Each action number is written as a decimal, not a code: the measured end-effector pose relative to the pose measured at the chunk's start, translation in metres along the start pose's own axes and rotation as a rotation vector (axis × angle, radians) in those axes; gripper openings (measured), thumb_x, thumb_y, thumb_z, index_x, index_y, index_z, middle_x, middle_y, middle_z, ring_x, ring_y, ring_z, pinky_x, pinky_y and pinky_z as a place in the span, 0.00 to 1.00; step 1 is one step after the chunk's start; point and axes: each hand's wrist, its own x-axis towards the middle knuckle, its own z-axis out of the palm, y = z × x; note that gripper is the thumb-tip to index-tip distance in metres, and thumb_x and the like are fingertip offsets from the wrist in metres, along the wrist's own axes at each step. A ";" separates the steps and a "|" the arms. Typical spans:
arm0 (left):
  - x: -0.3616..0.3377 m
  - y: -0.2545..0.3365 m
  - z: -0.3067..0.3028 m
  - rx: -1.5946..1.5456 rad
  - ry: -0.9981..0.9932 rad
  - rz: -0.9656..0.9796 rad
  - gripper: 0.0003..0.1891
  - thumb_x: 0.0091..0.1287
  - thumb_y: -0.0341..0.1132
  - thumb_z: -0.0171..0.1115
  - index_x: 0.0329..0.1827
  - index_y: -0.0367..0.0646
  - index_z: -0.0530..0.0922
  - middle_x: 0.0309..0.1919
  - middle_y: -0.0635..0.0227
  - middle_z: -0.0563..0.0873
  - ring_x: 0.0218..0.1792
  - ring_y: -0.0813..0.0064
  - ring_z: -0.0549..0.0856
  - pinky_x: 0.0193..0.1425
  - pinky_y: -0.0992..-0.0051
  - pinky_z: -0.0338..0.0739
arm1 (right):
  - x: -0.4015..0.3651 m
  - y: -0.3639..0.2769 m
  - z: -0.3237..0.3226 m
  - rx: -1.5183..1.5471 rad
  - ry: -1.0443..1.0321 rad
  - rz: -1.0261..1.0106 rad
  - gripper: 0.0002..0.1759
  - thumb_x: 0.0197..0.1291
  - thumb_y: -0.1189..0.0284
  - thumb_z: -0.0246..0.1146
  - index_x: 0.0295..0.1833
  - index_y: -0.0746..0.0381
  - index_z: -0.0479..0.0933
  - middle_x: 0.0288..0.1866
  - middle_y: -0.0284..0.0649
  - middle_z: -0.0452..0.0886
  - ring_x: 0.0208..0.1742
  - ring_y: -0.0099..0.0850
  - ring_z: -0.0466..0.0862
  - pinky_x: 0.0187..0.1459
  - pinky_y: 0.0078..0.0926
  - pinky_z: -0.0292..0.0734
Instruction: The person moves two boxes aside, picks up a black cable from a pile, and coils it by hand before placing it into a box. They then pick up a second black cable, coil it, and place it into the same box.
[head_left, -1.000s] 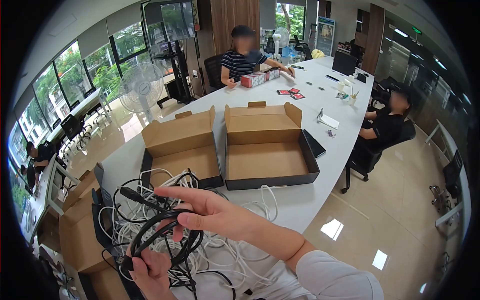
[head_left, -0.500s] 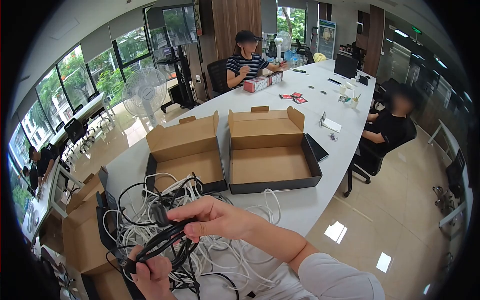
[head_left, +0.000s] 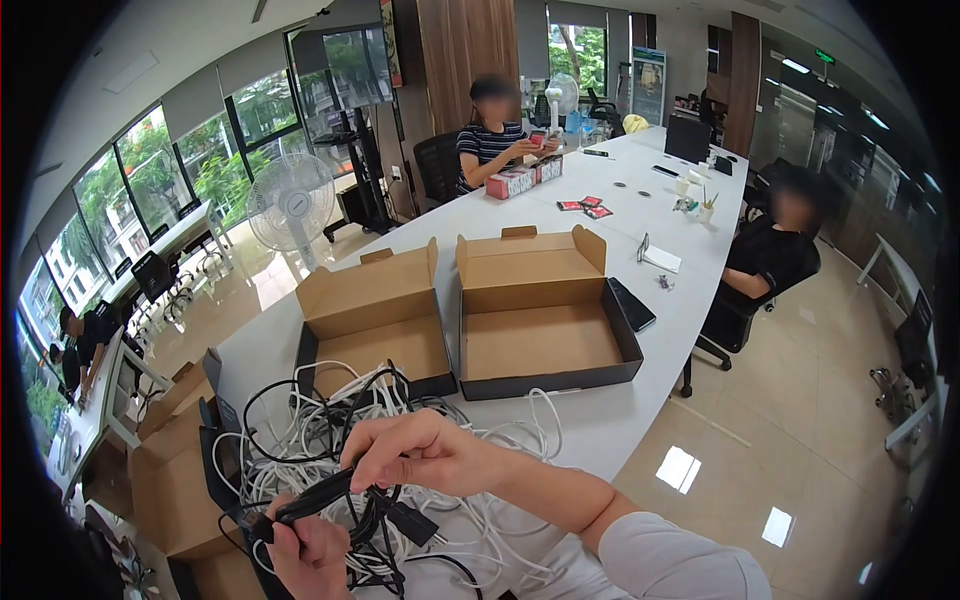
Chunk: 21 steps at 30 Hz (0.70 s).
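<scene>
A folded black power cable [head_left: 322, 496] stretches between my two hands in the lower part of the view. My left hand [head_left: 308, 556] grips its lower left end, near a dark connector [head_left: 262, 527]. My right hand [head_left: 425, 452] is closed on the upper end, fingertips pinching the strands. Below my right hand hangs a black plug [head_left: 412, 522] with its metal prongs pointing right. Under and behind both hands lies a tangled heap of white cables [head_left: 480, 500], with other black cables mixed in.
Two open cardboard boxes [head_left: 375, 345] [head_left: 545, 340] stand beyond the cables on the white table [head_left: 600, 215]. Another open box [head_left: 175, 500] is at the left. A dark phone-like slab [head_left: 632, 304] lies by the right box. Two people [head_left: 490, 145] [head_left: 775, 245] sit at the table.
The black plug has gone from above the bundle to hanging below my right hand. My right fingers have curled down onto the cable. The far person's hands have come together around a red packet.
</scene>
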 end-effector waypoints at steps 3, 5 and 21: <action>-0.003 0.005 0.021 0.065 0.034 0.040 0.19 0.76 0.50 0.47 0.32 0.45 0.68 0.13 0.81 0.56 0.11 0.86 0.49 0.19 0.79 0.50 | -0.002 -0.003 -0.001 -0.004 -0.034 0.005 0.15 0.63 0.86 0.53 0.44 0.64 0.84 0.51 0.44 0.77 0.40 0.25 0.75 0.43 0.19 0.69; 0.000 0.004 0.017 0.079 -0.087 0.050 0.18 0.76 0.49 0.47 0.33 0.45 0.68 0.13 0.81 0.57 0.11 0.86 0.50 0.19 0.80 0.51 | -0.002 -0.006 -0.002 -0.023 -0.064 0.003 0.19 0.61 0.90 0.51 0.42 0.63 0.85 0.52 0.45 0.76 0.41 0.27 0.75 0.44 0.20 0.69; 0.000 -0.001 0.015 0.174 -0.044 0.123 0.14 0.76 0.45 0.48 0.43 0.42 0.69 0.15 0.80 0.59 0.11 0.87 0.53 0.18 0.80 0.50 | -0.005 -0.008 0.005 -0.277 -0.030 -0.051 0.21 0.56 0.92 0.51 0.40 0.58 0.85 0.49 0.40 0.71 0.43 0.29 0.74 0.43 0.22 0.68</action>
